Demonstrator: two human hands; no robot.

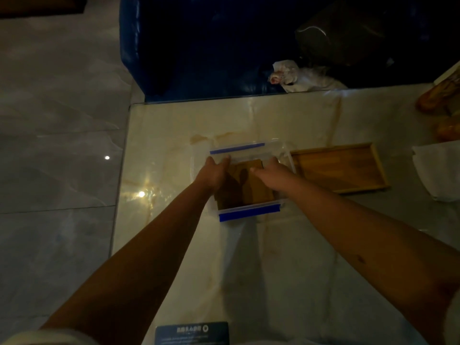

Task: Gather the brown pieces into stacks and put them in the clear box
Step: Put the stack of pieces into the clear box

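Note:
The clear box (251,209), with a blue latch on its near and far rims, stands on the pale marble table. Brown flat pieces (251,185) lie stacked inside it. Both of my hands reach into the box from the near side. My left hand (216,171) holds the left edge of the brown pieces, thumb on top. My right hand (270,170) holds their right edge in the same way. The fingertips of both hands are hidden down beside the stack.
An empty wooden tray (341,168) lies just right of the box. White paper (438,170) sits at the right edge, a dark blue sofa (199,46) stands beyond the table, and crumpled white plastic (296,75) lies on it. A dark card (191,332) rests at the near edge.

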